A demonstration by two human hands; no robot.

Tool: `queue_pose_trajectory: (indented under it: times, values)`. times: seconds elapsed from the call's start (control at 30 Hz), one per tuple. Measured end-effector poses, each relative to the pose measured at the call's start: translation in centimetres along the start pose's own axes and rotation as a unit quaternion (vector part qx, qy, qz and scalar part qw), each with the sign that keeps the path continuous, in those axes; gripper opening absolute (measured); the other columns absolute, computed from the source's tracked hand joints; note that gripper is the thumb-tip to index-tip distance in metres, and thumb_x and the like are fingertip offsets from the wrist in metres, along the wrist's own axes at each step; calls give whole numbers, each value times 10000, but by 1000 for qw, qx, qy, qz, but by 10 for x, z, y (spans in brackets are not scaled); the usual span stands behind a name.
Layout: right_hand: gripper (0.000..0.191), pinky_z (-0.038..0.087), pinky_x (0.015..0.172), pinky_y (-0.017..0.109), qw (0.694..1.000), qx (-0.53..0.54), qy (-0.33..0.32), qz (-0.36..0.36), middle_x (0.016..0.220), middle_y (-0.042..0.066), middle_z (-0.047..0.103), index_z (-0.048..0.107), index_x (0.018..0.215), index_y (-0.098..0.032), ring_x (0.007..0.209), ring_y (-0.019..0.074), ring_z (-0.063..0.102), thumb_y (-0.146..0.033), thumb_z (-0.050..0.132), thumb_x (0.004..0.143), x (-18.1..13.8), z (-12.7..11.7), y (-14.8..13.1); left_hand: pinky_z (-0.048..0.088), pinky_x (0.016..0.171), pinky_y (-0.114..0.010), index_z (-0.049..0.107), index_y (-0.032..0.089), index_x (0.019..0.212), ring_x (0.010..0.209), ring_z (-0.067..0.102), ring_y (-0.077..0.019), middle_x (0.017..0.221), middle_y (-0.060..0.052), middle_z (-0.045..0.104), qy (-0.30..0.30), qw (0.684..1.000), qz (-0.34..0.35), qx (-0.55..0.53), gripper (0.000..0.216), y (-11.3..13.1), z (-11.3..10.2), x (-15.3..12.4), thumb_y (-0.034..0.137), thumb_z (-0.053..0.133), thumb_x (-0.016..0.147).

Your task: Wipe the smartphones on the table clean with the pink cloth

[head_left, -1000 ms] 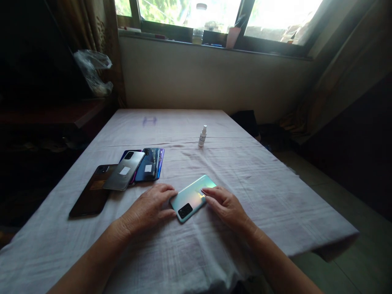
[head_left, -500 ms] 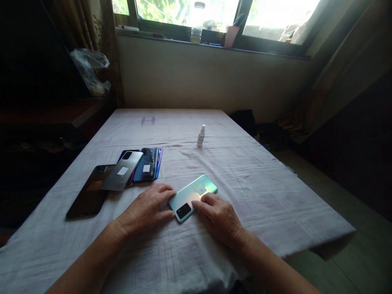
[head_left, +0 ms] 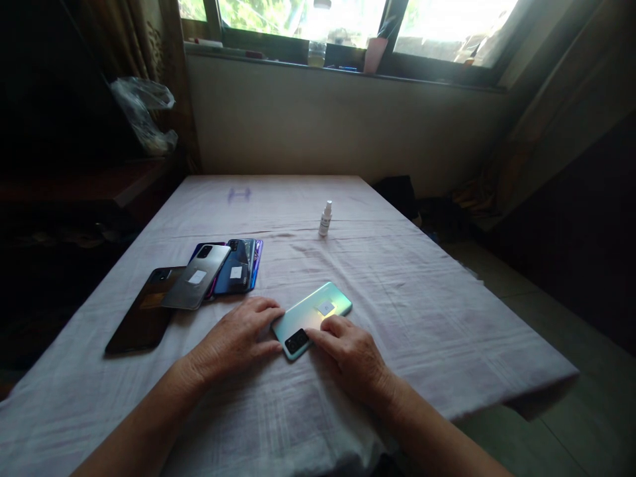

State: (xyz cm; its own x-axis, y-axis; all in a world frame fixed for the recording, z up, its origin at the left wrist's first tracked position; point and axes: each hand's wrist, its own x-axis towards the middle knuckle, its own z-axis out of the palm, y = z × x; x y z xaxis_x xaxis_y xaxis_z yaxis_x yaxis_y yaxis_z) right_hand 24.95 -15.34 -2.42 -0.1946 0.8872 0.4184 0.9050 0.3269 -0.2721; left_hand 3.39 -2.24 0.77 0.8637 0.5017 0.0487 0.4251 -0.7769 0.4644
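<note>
Phone: a pale green phone (head_left: 318,311) lay back-up on the cloth, a little below the middle of the frame, turned slantwise. Its dark camera block (head_left: 297,340) was at the lower left end, and a small white sticker (head_left: 326,307) sat near the middle of its back.
Left hand: the left hand (head_left: 238,338) lay flat and loose on the cloth, left of the phone. Its fingertips touched the phone's left edge beside the camera end, and it gripped nothing.
Right hand: the right hand (head_left: 350,354) lay palm down at the lower right of the phone. Its fingers rested on the phone's near edge and were not closed around it. How much of the phone lay under these fingers could not be seen.
Hands together: they were apart, one on each side of the phone.
Other phones: in the left middle of the frame, several phones (head_left: 196,285) overlapped in a fan. A dark phone (head_left: 142,311) lay lowest and furthest left. Only thin purple and blue edges showed of the ones underneath, so their number was unclear.
Spray bottle: a small white spray bottle (head_left: 325,219) stood upright above the centre, well apart from the hands.
Table: the pale cloth (head_left: 422,311) hid the table completely. A faint blue mark (head_left: 240,194) near its far edge was too blurred to read.
Window sill: at the top edge, the things on the sill (head_left: 342,66) were cut off and washed out by the light.
Left side: it was very dark, and only a crumpled plastic bag (head_left: 144,112) stood out.
</note>
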Motion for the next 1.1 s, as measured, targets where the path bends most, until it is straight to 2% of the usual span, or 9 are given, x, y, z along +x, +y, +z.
queue_pose_trajectory:
  times: [0.23, 0.4, 0.47, 0.63, 0.7, 0.8, 0.97, 1.1]
  values:
    - [259, 446, 719, 262, 997, 13, 42, 62, 860, 53, 636, 701, 1068, -219, 798, 172, 582, -153, 490, 932, -3, -2, 7, 456, 1008, -368, 635, 250, 1219, 1163, 565, -253, 1258, -71, 616, 0, 1000, -1, 6, 423, 0, 0, -1, 340, 734, 817]
    - [258, 445, 677, 250, 998, 64, 8, -18, 839, 41, 628, 704, 1085, -237, 742, 152, 572, -180, 493, 947, -7, -5, 7, 459, 1008, -373, 642, 258, 1212, 1166, 566, -253, 1264, -71, 618, 7, 1000, -4, 6, 414, -1, 1, -1, 341, 731, 816]
    - [265, 445, 677, 246, 998, 68, 2, -18, 838, 39, 632, 707, 1090, -244, 739, 149, 577, -187, 487, 952, -7, -6, 10, 465, 1001, -373, 643, 267, 1217, 1162, 570, -251, 1266, -69, 618, 6, 1000, -7, 4, 415, -1, 1, -1, 337, 730, 817]
    - [269, 461, 678, 266, 991, 2, 46, 129, 869, 52, 668, 716, 1078, -210, 762, 175, 626, -183, 491, 932, -3, -12, 30, 481, 979, -367, 651, 271, 1217, 1146, 590, -255, 1259, -68, 630, -1, 1000, -10, 10, 427, 0, -1, -1, 335, 737, 803]
    - [270, 470, 686, 267, 988, 2, 36, 148, 894, 49, 679, 717, 1081, -214, 776, 177, 642, -176, 500, 926, 2, -13, 38, 490, 970, -369, 664, 266, 1190, 1131, 604, -256, 1245, -69, 643, 8, 1000, -12, 14, 396, 3, 0, 0, 351, 726, 808]
    - [273, 483, 708, 258, 992, 33, 16, 119, 930, 43, 693, 720, 1081, -227, 808, 173, 652, -150, 521, 911, 16, -11, 49, 489, 990, -399, 673, 243, 1142, 1129, 611, -269, 1229, -78, 658, 47, 998, -24, 30, 371, 7, 7, 3, 370, 726, 797]
    - [266, 500, 735, 243, 997, 68, 2, 48, 969, 43, 715, 729, 1054, -218, 825, 159, 663, -113, 533, 908, 58, 2, 70, 475, 1028, -451, 635, 222, 1137, 1163, 594, -286, 1243, -94, 656, 133, 990, -32, 45, 369, 2, 23, 10, 386, 699, 813]
    - [223, 502, 745, 237, 996, 78, 7, 33, 938, 50, 716, 724, 1009, -195, 825, 152, 666, -120, 531, 927, 76, 6, 86, 456, 1057, -472, 622, 230, 1157, 1162, 603, -279, 1223, -82, 674, 132, 990, -9, 42, 345, -5, 27, 11, 377, 661, 848]
